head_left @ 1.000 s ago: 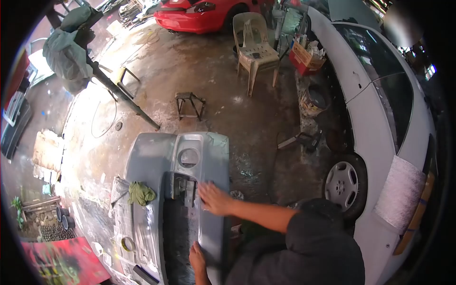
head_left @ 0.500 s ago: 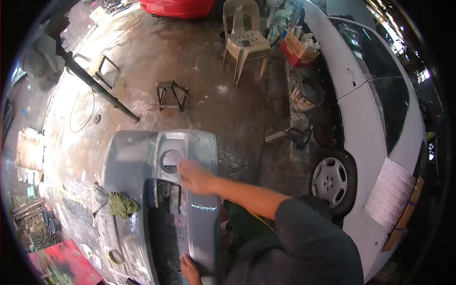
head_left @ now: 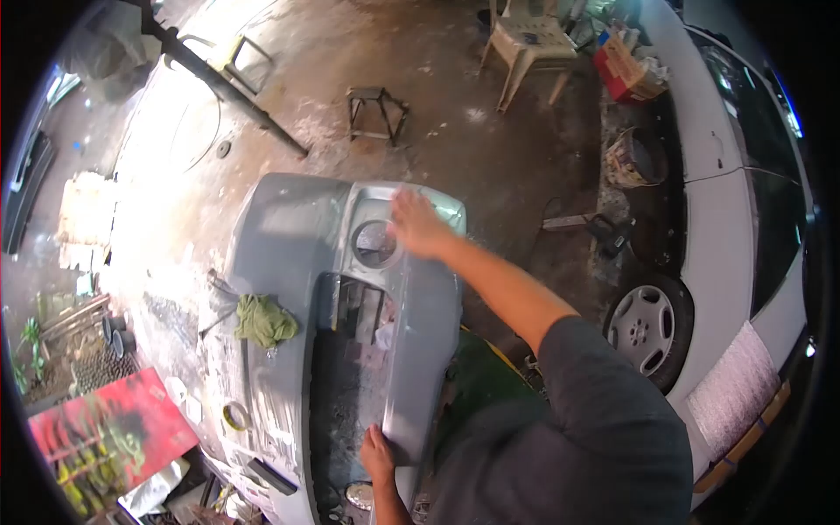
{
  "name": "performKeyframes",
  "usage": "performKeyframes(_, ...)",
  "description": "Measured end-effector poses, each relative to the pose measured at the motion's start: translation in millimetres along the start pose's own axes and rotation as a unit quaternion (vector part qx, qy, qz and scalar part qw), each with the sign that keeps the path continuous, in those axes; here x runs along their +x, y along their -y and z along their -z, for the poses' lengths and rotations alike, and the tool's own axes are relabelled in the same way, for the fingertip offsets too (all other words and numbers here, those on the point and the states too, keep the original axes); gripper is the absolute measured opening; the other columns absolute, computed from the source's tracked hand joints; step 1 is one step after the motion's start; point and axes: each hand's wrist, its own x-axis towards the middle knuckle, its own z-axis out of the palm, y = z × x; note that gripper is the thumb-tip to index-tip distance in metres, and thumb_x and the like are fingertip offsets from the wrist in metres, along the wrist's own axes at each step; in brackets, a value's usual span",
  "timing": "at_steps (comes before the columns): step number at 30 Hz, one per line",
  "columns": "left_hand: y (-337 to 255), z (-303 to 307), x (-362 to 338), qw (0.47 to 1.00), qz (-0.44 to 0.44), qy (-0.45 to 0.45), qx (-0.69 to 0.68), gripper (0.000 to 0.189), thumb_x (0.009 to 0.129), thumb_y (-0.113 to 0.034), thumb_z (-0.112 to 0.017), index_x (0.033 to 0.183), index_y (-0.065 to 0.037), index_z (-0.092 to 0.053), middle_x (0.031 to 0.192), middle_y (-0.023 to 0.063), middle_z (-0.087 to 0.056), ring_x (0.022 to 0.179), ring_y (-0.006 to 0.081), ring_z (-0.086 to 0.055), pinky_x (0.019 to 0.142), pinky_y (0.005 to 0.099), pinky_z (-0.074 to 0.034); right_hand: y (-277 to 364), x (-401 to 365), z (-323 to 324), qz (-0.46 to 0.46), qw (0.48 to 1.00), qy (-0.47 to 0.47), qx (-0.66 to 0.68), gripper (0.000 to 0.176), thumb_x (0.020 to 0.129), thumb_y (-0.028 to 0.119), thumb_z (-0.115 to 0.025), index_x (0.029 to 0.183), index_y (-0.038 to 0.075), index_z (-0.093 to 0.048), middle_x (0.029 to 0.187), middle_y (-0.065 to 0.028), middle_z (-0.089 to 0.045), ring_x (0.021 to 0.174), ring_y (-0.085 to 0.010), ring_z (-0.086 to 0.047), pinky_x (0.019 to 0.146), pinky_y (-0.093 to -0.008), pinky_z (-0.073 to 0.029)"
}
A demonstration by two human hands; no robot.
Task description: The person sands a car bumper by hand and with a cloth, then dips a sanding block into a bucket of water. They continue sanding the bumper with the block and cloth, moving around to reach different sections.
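Note:
A grey car bumper (head_left: 289,227) lies lengthwise, with a round hole near its far end and a long opening lower down. My right hand (head_left: 420,226) is palm down on the bumper beside the round hole, fingers extended; anything under the palm is hidden. Nearer to me, my left hand (head_left: 378,451) has its fingers round the inner edge of the long opening. A crumpled green cloth (head_left: 265,321) rests on the bumper's left side.
Beyond the bumper stand a small metal stool (head_left: 376,114) and a plastic chair (head_left: 529,44). On the right are a bucket (head_left: 632,162), a power tool (head_left: 610,234) and a light-coloured car (head_left: 709,188). A red painted panel (head_left: 118,437) lies at the lower left.
The view has shifted, so the bumper and surroundings appear farther right, with the far part higher up. My right hand has moved from the hole's lower right to its upper right. My left hand remains at the edge.

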Motion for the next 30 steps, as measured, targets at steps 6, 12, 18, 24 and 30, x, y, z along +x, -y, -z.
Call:
performKeyframes(6, 1.1, 2.6, 2.6, 0.999, 0.02, 0.01, 0.023, 0.061, 0.11, -0.049, -0.043, 0.121, 0.004, -0.071, 0.109, 0.0326, -0.072, 0.104, 0.0525, -0.067, 0.089, 0.0523, -0.052, 83.1, -105.2, -5.0, 0.025, 0.994, 0.008, -0.109, 0.078, 0.108, 0.045, -0.045, 0.157, -0.014, -0.029, 0.167, -0.0354, -0.024, 0.158, -0.0477, -0.022, 0.129, -0.0586, -0.016)
performKeyframes(12, 3.4, 0.6, -4.4, 1.0, -0.005, -0.027, -0.011, 0.063, 0.11, -0.049, -0.043, 0.119, 0.006, -0.071, 0.11, 0.0331, -0.072, 0.105, 0.0515, -0.068, 0.091, 0.0515, -0.051, 52.2, -118.3, 3.2, 0.074, 0.996, 0.011, -0.044, 0.081, 0.109, 0.049, -0.042, 0.159, -0.013, -0.025, 0.169, -0.0328, -0.022, 0.159, -0.0463, -0.019, 0.131, -0.0544, -0.014)
performKeyframes(18, 3.7, -6.0, 10.7, 1.0, -0.024, -0.014, 0.003, 0.068, 0.111, -0.051, -0.041, 0.124, 0.009, -0.069, 0.115, 0.0329, -0.072, 0.108, 0.0485, -0.068, 0.095, 0.0495, -0.051, 44.9, -93.4, -21.9, -0.076, 0.996, -0.047, -0.023, 0.079, 0.109, 0.046, -0.039, 0.157, -0.016, -0.03, 0.168, -0.0351, -0.023, 0.159, -0.0479, -0.017, 0.131, -0.0543, -0.012)
performKeyframes(24, 12.7, 2.6, -3.3, 0.997, -0.072, 0.002, 0.016, 0.07, 0.112, -0.051, -0.043, 0.134, 0.013, -0.062, 0.132, 0.0379, -0.064, 0.12, 0.0528, -0.062, 0.104, 0.0558, -0.046, 110.3, -235.7, -30.8, 0.122, 0.992, 0.022, 0.002, 0.079, 0.109, 0.049, -0.043, 0.158, -0.011, -0.032, 0.168, -0.0334, -0.025, 0.159, -0.047, -0.019, 0.129, -0.0587, -0.017)
performKeyframes(30, 16.8, -3.7, 0.1, 0.992, -0.121, -0.013, 0.04, 0.073, 0.113, -0.054, -0.039, 0.128, 0.012, -0.065, 0.121, 0.039, -0.067, 0.111, 0.0517, -0.064, 0.097, 0.0507, -0.049, 22.7, -93.5, -35.3, -0.101, 0.982, -0.155, -0.023, 0.08, 0.106, 0.05, -0.049, 0.156, -0.011, -0.035, 0.164, -0.0337, -0.033, 0.155, -0.0481, -0.028, 0.127, -0.0582, -0.022)
